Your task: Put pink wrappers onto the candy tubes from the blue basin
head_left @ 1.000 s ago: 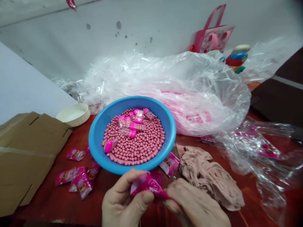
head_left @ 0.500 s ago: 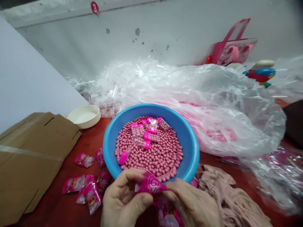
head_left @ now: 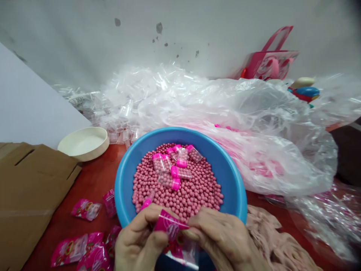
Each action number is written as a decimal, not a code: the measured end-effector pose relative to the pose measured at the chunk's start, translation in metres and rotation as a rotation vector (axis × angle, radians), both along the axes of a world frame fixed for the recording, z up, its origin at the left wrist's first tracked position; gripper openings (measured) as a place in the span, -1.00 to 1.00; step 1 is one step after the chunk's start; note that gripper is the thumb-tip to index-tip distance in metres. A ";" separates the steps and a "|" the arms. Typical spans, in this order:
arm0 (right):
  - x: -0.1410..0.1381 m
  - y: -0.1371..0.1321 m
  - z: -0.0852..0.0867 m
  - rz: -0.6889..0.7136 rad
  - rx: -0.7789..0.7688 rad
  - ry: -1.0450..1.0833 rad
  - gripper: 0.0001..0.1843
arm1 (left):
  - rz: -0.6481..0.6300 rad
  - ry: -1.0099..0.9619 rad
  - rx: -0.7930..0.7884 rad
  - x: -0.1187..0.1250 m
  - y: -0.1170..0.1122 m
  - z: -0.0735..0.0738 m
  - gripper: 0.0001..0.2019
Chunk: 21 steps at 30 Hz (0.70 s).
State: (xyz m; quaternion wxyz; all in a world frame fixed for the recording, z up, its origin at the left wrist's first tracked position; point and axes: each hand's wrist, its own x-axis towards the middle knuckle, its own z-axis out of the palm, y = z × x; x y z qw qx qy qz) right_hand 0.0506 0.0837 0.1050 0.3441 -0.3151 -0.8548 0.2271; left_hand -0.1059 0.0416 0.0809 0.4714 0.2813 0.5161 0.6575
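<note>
My left hand [head_left: 139, 241] pinches one side of a small pink printed plastic packet [head_left: 175, 229] between thumb and fingers. On its other side, the fingertips of my right hand [head_left: 222, 237] are closed on the packet's edge. The lower part of the packet is clear film and hangs between the hands. Both hands are over the near rim of a blue basin [head_left: 239, 188] that holds many small pink balls [head_left: 194, 188]. Several clear little bottles with pink caps [head_left: 182, 158] lie on the balls. Filled pink packets [head_left: 86, 209] are scattered on the red table to the left.
At left are a flattened cardboard box [head_left: 31, 188] and a cream round tray [head_left: 84, 145]. Clear plastic tubes [head_left: 124, 113] pile up behind the basin. A big transparent bag [head_left: 254, 131] spreads to the right, with a beige cloth [head_left: 270, 233] below it. A pink handbag [head_left: 270, 62] is against the wall.
The view has tilted down and shifted a little. The packet has turned between my hands and its clear lower part shows more. Both hands keep their grip.
</note>
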 end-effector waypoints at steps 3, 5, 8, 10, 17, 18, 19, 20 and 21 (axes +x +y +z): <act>-0.002 0.024 -0.008 -0.090 -0.025 -0.156 -0.65 | 0.080 -0.092 -0.062 -0.006 0.005 -0.004 -0.93; -0.005 0.049 -0.025 -0.145 0.016 -0.301 -0.74 | 0.192 -0.187 -0.084 -0.006 0.007 -0.005 -0.88; -0.012 0.081 -0.058 -0.142 0.073 -0.359 -0.72 | 0.312 -0.259 -0.087 0.000 0.007 0.000 -0.79; -0.016 0.092 -0.076 -0.108 0.113 -0.380 -0.67 | 0.375 -0.273 -0.067 0.006 0.006 0.005 -0.77; -0.017 0.092 -0.088 -0.028 0.176 -0.346 -0.69 | 0.499 -0.293 0.036 0.015 -0.002 0.016 -0.77; -0.017 0.091 -0.085 -0.034 0.166 -0.332 -0.69 | 0.506 -0.297 0.044 0.015 -0.003 0.017 -0.78; -0.016 0.090 -0.080 -0.046 0.152 -0.315 -0.69 | 0.512 -0.301 0.049 0.015 -0.005 0.018 -0.79; -0.015 0.087 -0.073 -0.060 0.133 -0.298 -0.70 | 0.516 -0.306 0.052 0.015 -0.006 0.019 -0.80; -0.012 0.083 -0.065 -0.076 0.112 -0.277 -0.71 | 0.521 -0.309 0.056 0.015 -0.007 0.019 -0.82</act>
